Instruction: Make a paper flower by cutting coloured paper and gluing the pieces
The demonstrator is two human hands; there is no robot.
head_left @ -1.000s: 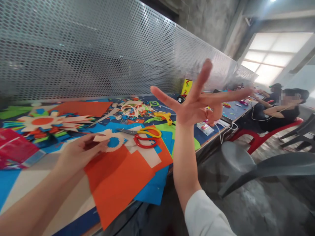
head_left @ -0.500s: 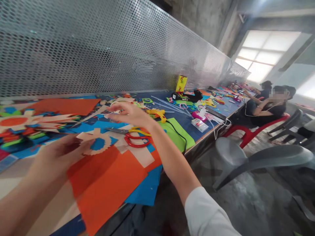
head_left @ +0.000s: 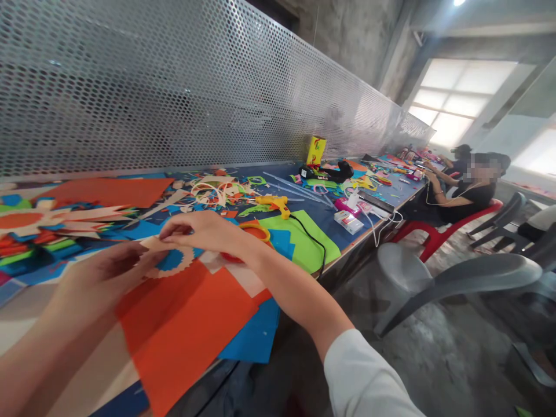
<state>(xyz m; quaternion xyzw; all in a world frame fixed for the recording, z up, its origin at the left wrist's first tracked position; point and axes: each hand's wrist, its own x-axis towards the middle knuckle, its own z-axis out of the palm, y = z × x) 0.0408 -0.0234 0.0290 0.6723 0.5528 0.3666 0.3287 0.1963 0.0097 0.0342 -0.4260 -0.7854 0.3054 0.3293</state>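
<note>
My left hand (head_left: 102, 275) pinches the left edge of a small paper cut-out (head_left: 171, 259), a cream toothed ring around a blue centre, just above an orange sheet (head_left: 186, 324). My right hand (head_left: 204, 231) has come down onto the cut-out's top edge, fingers curled and pinching it. Under my right wrist lie scissors (head_left: 254, 231) with orange and red handles, mostly hidden. A yellow glue gun (head_left: 273, 202) rests further back on the table.
Coloured paper sheets, scraps and a paper flower (head_left: 35, 223) cover the long table (head_left: 330, 217) along a perforated metal screen (head_left: 174, 87). A green sheet (head_left: 304, 240) and black cord lie at the table's edge. Grey chairs (head_left: 434, 284) stand right; people (head_left: 469, 185) sit further along.
My right hand dropped from a raised, spread-finger pose, swept down over the table and closed on the cut-out that my left hand holds. The view shifted slightly left.
</note>
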